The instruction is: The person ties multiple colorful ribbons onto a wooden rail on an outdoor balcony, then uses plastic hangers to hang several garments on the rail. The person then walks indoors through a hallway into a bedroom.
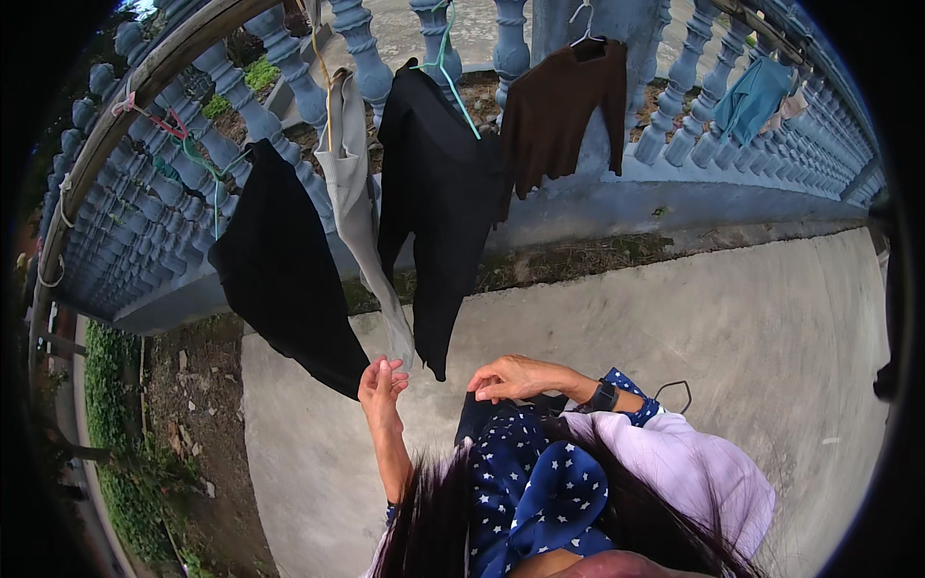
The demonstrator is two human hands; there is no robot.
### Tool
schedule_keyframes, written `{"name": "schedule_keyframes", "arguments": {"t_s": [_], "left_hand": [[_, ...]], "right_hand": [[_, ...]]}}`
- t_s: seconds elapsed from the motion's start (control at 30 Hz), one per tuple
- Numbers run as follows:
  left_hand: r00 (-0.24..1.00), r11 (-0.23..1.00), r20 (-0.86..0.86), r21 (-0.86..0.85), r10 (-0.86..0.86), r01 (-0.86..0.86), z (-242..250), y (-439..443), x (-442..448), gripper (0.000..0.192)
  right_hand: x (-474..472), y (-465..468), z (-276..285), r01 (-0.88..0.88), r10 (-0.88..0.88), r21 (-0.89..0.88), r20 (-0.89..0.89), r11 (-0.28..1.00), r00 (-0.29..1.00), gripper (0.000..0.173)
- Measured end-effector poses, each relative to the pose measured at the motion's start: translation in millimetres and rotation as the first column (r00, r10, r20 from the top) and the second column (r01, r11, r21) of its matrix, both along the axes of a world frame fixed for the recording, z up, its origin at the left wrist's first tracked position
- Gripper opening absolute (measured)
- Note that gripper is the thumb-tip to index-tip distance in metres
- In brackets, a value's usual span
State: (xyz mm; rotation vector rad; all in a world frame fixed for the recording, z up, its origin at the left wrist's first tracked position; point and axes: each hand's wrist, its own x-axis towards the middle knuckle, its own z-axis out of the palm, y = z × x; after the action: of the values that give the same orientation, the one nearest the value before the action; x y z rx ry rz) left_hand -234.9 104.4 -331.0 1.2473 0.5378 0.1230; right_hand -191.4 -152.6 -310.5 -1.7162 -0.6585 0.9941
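My left hand [384, 386] is raised with bent fingers at the lower ends of a black garment [282, 267] and a light grey knit garment [354, 202]. Its fingertips overlap the grey hem; whether they pinch the cloth is unclear. My right hand [498, 379] hovers before my body, fingers loosely curled, with no object visible in it. A dark watch [604, 396] is on that wrist. Just beyond both hands hangs a pair of black trousers [441, 188] on a green hanger [452, 72]. Farther right, a brown long-sleeved top [567, 108] hangs from a white hanger [587, 25].
A wooden pole [155, 72] curves across the upper left, with ties around it. Behind the clothes runs a blue baluster fence [361, 50]. Teal cloth [755, 97] hangs at the far right. Concrete paving [686, 311] lies below, beside a soil strip [202, 404] with plants.
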Motion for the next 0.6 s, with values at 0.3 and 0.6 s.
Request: {"name": "schedule_keyframes", "arguments": {"t_s": [0.3,0.6], "left_hand": [[0.926,0.924,0.061,-0.064,-0.372,0.376,-3.2,-169.4,-69.8,0.033],[0.649,0.647,-0.024,0.051,-0.76,0.76,9.7,-270.6,-118.0,0.037]], "right_hand": [[-104.1,-115.6,-63.8,-0.218,0.205,0.133,0.105,0.967,0.973,0.038],[-186.6,-199.5,-78.4,-0.064,0.049,0.194,0.08,0.979,0.996,0.031]]}}
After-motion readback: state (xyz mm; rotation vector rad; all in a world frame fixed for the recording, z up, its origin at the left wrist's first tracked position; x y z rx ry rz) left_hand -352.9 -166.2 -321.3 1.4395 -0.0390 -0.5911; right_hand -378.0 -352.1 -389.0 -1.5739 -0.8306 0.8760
